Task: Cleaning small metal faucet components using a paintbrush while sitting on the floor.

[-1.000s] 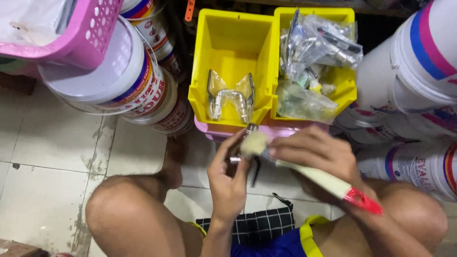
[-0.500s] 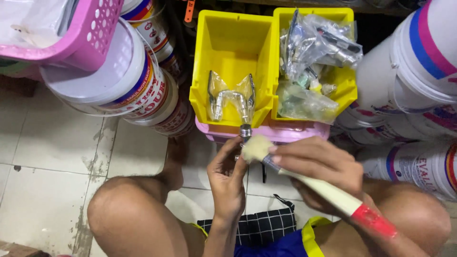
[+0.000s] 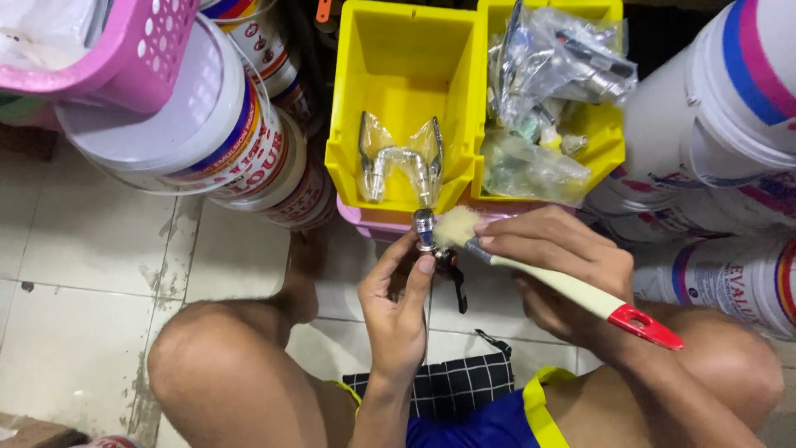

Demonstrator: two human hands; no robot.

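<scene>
My left hand holds a small metal tap fitting with a black lever hanging below it. My right hand grips a paintbrush with a cream handle and a red end. Its pale bristles touch the fitting's top. Both hands are above my bare knees, just in front of two yellow bins.
The left yellow bin holds a bagged chrome tap part; the right yellow bin holds several bagged fittings. White paint buckets lie at left under a pink basket. More buckets stand at right. Tiled floor lies at left.
The brush has swept slightly across the fitting, and my hands have shifted a little. The fitting stays in my left hand.
</scene>
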